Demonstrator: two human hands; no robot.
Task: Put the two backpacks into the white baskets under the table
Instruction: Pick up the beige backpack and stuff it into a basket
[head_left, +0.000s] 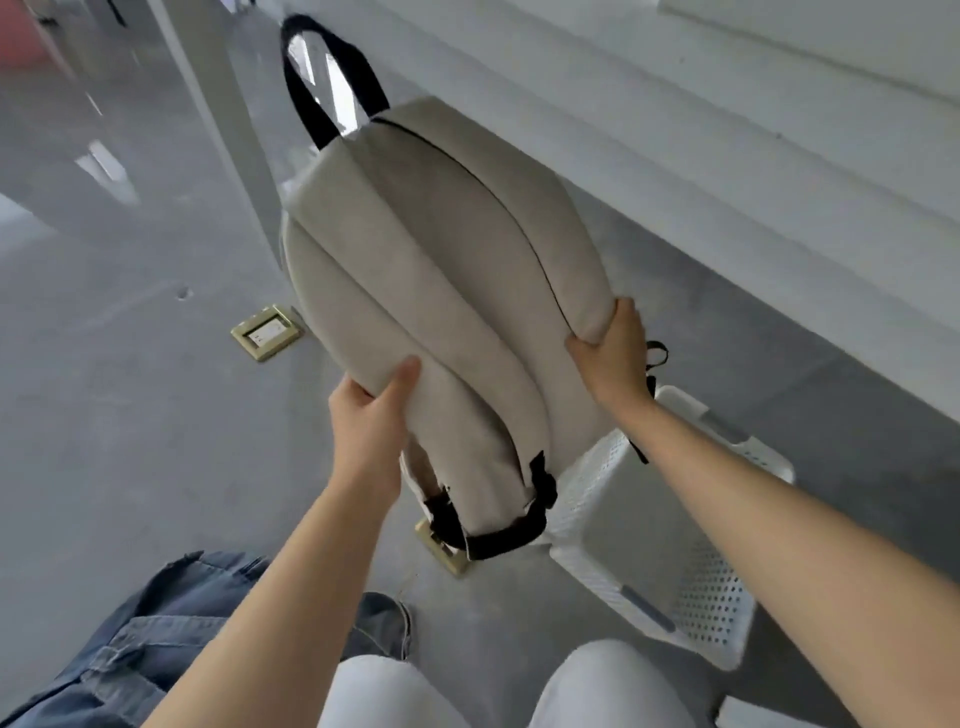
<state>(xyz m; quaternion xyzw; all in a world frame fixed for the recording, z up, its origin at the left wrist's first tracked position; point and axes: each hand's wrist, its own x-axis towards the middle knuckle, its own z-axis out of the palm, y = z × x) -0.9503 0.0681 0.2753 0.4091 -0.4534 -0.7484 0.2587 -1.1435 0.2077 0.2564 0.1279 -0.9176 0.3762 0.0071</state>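
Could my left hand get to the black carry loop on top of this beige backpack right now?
Probably not as things stand: the left hand grips the beige backpack low on its side, and the black carry loop sits at its far end.

Matt beige cloth on the backpack (441, 291) with black webbing straps, perforated white plastic for the basket (649, 561), glossy grey on the floor (130, 415), brassy metal round the floor socket (267, 332).

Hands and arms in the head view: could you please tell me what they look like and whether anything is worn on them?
Both are bare. The left hand and right hand wear no gloves, rings or watch that I can see, and both forearms are uncovered, with no sleeve reaching into view.
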